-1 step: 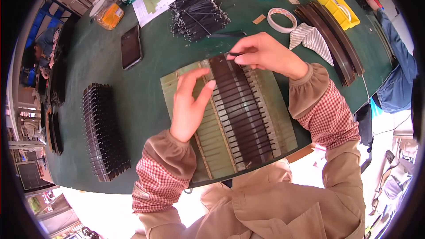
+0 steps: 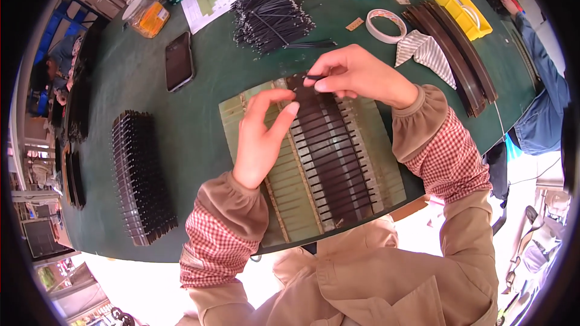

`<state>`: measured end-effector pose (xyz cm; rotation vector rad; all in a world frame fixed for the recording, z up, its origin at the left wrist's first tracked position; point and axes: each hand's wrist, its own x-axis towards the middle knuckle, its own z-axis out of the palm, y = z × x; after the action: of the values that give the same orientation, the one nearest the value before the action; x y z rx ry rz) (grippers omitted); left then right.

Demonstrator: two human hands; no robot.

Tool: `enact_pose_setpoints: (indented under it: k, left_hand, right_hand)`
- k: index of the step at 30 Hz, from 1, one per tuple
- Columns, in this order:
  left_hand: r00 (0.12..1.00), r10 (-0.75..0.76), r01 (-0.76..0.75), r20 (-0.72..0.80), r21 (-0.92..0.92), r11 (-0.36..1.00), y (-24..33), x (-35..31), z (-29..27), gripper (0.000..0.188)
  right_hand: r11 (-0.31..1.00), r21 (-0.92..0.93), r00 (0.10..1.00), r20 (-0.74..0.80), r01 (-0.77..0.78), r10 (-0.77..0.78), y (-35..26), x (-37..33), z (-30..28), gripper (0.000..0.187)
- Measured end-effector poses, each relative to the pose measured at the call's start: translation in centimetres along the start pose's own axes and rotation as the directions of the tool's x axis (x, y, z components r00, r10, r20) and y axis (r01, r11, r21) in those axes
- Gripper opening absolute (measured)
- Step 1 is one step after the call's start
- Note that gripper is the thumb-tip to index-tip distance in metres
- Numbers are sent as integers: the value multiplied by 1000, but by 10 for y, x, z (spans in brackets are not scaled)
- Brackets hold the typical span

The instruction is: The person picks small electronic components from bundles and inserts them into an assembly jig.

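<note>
My right hand (image 2: 362, 75) is closed in a pinch at the far end of a slotted board (image 2: 386, 157). Between its thumb and forefinger is a short black strip (image 2: 312, 77), partly hidden by the fingers. My left hand (image 2: 260, 136) hovers over the board's left half, its thumb and forefinger curved toward each other with a small gap, and I see nothing held there. Down the board runs a dark brown strip (image 2: 326, 151), crossed by a row of thin black rods whose ends rest between comb-like edges.
A pile of black rods (image 2: 272, 18) lies beyond the board. To the left are a phone (image 2: 179, 61) and a stack of finished-looking rod strips (image 2: 139, 178). Tape rolls (image 2: 385, 26), a striped cloth (image 2: 423, 54), curved brown strips (image 2: 450, 54) and a yellow bin (image 2: 462, 9) lie right.
My left forefinger and thumb have shifted right and drawn closer together. My right hand has moved slightly left with the black strip.
</note>
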<state>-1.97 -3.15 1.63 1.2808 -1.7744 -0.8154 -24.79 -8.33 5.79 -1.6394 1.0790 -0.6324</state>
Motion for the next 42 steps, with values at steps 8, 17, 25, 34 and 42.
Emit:
enact_pose_setpoints:
  k: [8,17,25,34,42]
  left_hand:
    - [989,-106,134,103,-326,936,-26,6,-4,13]
    - [976,210,-197,-48,194,961,-29,-7,-9,14]
    - [978,199,-189,-55,150,970,-29,-7,-7,16]
    - [944,329,-304,-11,355,884,-23,-8,-2,27]
    - [973,227,-216,-39,194,957,-28,-9,-6,27]
  right_hand:
    - [998,46,994,109,-39,33,18,11,-4,14]
    - [995,-101,998,61,-9,15,40,24,-5,12]
    - [993,-117,997,73,3,5,38,26,-2,13]
    - [972,-215,995,-9,93,-97,33,20,6,11]
    - [973,-224,998,51,56,-46,34,23,2,12]
